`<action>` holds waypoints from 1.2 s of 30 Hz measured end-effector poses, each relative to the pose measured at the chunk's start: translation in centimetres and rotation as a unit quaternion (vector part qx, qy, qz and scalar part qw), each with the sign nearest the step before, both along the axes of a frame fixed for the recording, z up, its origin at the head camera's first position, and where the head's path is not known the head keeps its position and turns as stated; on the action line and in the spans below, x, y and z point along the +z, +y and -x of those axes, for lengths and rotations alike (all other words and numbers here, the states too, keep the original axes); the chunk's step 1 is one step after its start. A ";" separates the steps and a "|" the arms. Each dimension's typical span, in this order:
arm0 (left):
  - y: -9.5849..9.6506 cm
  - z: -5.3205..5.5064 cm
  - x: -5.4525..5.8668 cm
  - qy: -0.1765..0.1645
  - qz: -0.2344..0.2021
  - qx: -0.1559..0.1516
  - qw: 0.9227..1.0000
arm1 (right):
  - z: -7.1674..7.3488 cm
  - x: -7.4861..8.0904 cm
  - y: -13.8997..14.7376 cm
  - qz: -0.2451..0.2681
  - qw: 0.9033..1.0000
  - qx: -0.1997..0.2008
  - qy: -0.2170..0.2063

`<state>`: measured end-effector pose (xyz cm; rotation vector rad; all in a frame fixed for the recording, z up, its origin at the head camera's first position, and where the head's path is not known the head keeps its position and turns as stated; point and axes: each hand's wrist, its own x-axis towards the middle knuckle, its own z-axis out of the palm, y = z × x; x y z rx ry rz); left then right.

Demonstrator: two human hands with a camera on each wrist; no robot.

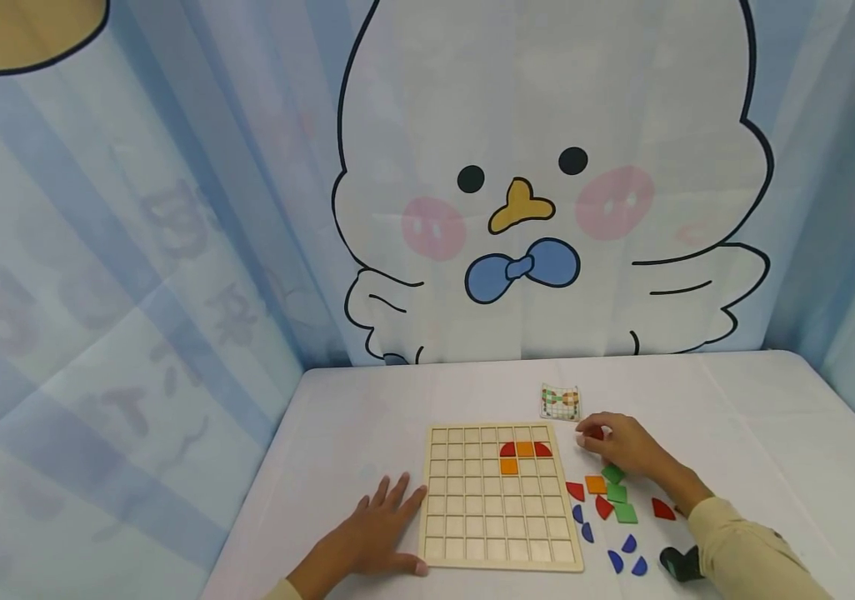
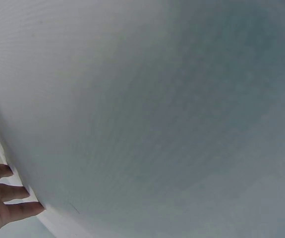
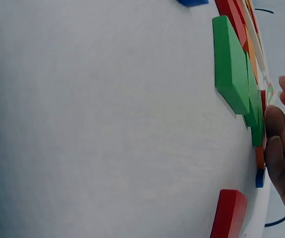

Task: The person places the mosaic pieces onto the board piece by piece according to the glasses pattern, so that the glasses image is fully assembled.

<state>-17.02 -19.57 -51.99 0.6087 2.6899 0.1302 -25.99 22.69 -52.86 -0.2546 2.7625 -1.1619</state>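
Note:
In the head view my left hand (image 1: 382,533) rests flat with spread fingers at the left edge of a wooden grid board (image 1: 465,500). Its fingers (image 2: 21,210) show at the lower left of the left wrist view. My right hand (image 1: 626,446) is bent down to the table, right of the board's top corner. A red piece (image 1: 598,432) shows between its thumb and forefinger; I cannot tell whether they pinch it. Red and orange pieces, among them an orange square (image 1: 524,450), sit in the board's upper right cells.
Right of the board lie green squares (image 1: 626,512), an orange square (image 1: 595,484), red quarter-rounds (image 1: 663,508) and several blue pieces (image 1: 616,562). A small pattern card (image 1: 560,402) lies behind the board. Something dark green (image 1: 681,564) is beside the right sleeve. A printed curtain (image 1: 532,317) borders the table.

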 end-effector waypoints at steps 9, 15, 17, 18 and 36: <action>0.1 0.0 0.0 0.002 0.007 0.002 1.000 | 0.3 -0.4 0.9 -0.060 0.998 0.002 0.033; 0.2 -0.1 0.1 -0.001 0.007 0.006 1.000 | 0.6 -0.2 1.1 -0.087 0.996 -0.002 0.026; 0.2 -0.2 0.2 -0.002 0.006 0.007 1.000 | 0.6 -0.2 1.1 -0.085 0.996 -0.001 0.019; 0.2 -0.2 0.2 -0.002 0.005 0.006 1.000 | 0.6 -0.2 1.1 -0.085 0.996 0.002 0.019; 0.3 -0.2 0.3 -0.004 0.002 0.009 1.000 | 0.2 0.1 0.3 -0.074 0.996 0.041 0.007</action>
